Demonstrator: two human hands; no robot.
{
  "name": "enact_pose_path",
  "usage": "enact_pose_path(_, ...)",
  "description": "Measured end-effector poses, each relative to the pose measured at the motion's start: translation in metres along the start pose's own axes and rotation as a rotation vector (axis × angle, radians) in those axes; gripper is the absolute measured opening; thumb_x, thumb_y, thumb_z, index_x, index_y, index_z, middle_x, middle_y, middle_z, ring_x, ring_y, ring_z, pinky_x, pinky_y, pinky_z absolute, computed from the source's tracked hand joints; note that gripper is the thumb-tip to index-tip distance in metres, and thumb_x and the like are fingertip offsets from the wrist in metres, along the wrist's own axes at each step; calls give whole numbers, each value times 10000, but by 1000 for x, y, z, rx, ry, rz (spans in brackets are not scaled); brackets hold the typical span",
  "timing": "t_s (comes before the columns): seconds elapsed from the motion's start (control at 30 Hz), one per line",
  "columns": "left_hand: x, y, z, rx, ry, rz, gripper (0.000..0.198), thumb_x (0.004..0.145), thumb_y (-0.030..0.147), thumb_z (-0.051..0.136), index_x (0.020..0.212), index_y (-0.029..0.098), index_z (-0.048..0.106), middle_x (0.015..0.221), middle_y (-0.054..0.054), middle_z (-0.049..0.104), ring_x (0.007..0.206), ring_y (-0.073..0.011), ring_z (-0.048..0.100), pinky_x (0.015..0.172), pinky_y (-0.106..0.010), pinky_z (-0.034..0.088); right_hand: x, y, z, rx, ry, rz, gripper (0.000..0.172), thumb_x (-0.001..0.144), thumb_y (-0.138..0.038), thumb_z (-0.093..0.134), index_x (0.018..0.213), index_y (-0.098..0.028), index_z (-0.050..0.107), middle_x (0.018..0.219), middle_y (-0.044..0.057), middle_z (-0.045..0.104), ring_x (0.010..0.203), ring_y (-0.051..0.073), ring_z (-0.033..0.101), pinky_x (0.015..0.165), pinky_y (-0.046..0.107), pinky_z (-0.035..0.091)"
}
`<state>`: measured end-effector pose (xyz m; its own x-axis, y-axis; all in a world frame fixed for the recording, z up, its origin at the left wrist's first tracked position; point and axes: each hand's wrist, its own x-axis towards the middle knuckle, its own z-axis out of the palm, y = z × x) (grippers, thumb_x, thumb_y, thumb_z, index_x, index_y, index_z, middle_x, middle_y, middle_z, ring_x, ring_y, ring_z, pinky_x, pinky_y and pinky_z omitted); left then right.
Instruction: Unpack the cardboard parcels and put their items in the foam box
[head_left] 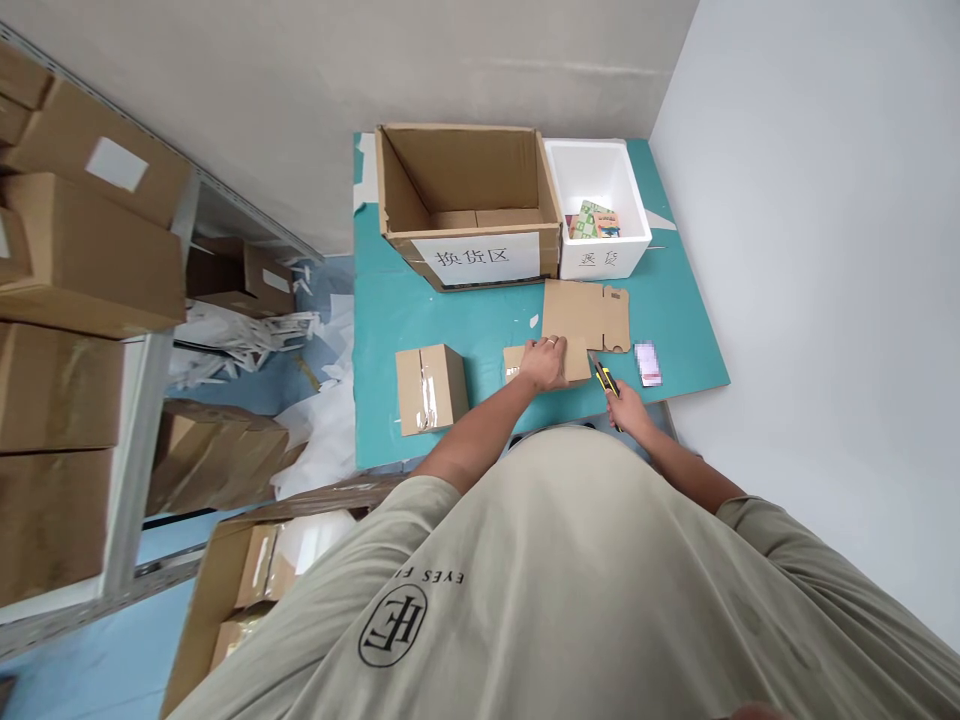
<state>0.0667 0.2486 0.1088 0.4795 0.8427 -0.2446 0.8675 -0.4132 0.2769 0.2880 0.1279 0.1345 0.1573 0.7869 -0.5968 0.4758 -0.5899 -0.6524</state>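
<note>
My left hand [546, 362] lies over a small cardboard box [576, 362] at the front of the green table, its fingers curled against the top and holding the box down. In my right hand [630, 408] is a yellow and black box cutter [606, 379], gripped by its handle. The cutter's tip points toward the right end of the small box and lies close to it. Directly behind the small box is a flat piece of cardboard [574, 308] with notched edges. Part of the small box is hidden under my left hand.
A taped carton [429, 390] stands left on the table [480, 315]. Behind are a large open cardboard box [480, 260] and a white foam box [600, 262] holding colourful packets. A blurred phone-like rectangle [648, 363] lies right. Shelved cartons [97, 250] line the left; a wall rises right.
</note>
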Motion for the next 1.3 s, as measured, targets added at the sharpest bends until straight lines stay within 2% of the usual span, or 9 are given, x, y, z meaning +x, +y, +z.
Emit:
enact_pose_path(0.3,-1,1,-1,-16,-17,-12,885,797,467,851,1593,195,574,1557,-245,672,1433,-458,612,1171,-546,413,22,-5,3,23,-2,8,183,1175,-431,640,1153,-249,642,680,-52,600,485,152,600,468,248,511)
enact_pose_path(0.47,-2,1,-2,-17,-27,-10,918,790,481,861,1611,202,560,1566,-244,666,1440,-466,603,1176,-554,404,27,-11,-12,28,-69,26,231,1134,-450,744,1107,-250,631,650,-57,610,470,154,586,467,254,493)
enact_pose_path(0.6,-2,1,-2,-14,-24,-6,902,787,493,867,1589,201,576,1546,-243,679,1425,-462,615,1164,-550,411,29,-15,-22,-10,-159,61,210,1119,-421,745,1069,-250,633,625,-44,603,461,168,566,469,283,502)
enact_pose_path(0.87,-2,1,-3,-15,-23,-10,866,804,483,874,1576,209,590,1558,-236,683,1436,-456,618,1177,-537,417,19,4,-24,61,-203,54,253,1052,-425,824,1043,-252,640,671,-24,591,477,155,562,470,273,487)
enact_pose_path(0.97,-2,1,-3,-24,-34,-1,935,800,536,897,1611,207,568,1573,-246,665,1443,-463,613,1193,-534,405,18,7,-31,39,-228,64,209,1077,-389,769,1014,-260,617,673,-33,583,468,143,547,457,259,466)
enact_pose_path(1.13,-3,-2,-2,-13,-36,13,1167,773,604,949,1743,196,445,1644,-262,609,1496,-469,570,1247,-523,371,9,7,-36,10,-226,59,144,1139,-352,641,1043,-253,599,693,-42,592,487,137,560,496,255,486)
enact_pose_path(1.3,-7,-18,-3,43,-93,111,1323,762,522,955,1864,235,283,1774,-253,491,1565,-469,517,1273,-512,363,-5,18,-36,39,-198,40,133,1133,-348,600,1036,-269,553,680,-68,589,481,149,575,482,257,492)
